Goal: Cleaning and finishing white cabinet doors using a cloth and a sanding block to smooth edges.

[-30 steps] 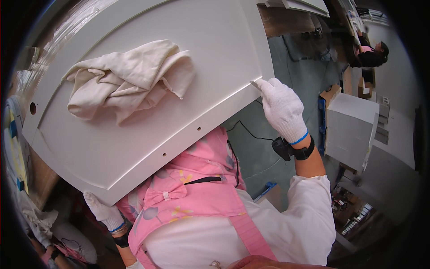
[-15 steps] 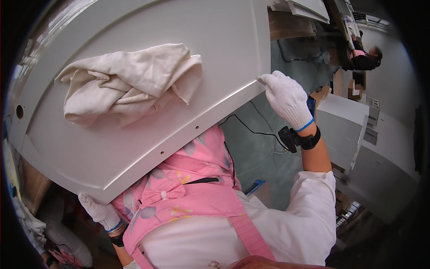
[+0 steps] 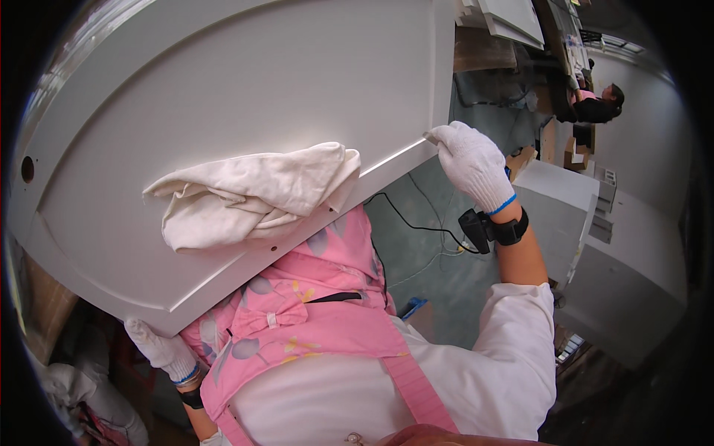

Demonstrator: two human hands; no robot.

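A large white cabinet door (image 3: 297,89) with a raised frame and a few small holes lies tilted across my lap. My left hand (image 3: 160,349), in a white knit glove, holds its lower left corner; some of its fingers are hidden beneath. At the door's right corner my right hand (image 3: 474,165), gloved the same way, is closed in a pinch. A small thin grey piece (image 3: 431,137) shows at those fingertips, too small to name. A crumpled cream cloth (image 3: 253,197) rests on the panel, overlapping its near edge.
A black cable (image 3: 413,215) runs over the green floor to the right. Beyond it stand large white boxes (image 3: 554,208) and an open cardboard box (image 3: 575,154). White panels (image 3: 513,18) are stacked at the back right, with another person (image 3: 595,108) farther off.
The cloth has slid toward me and to the right, down to the door's near edge. Both hands stay at the same corners, with only a slight shift.
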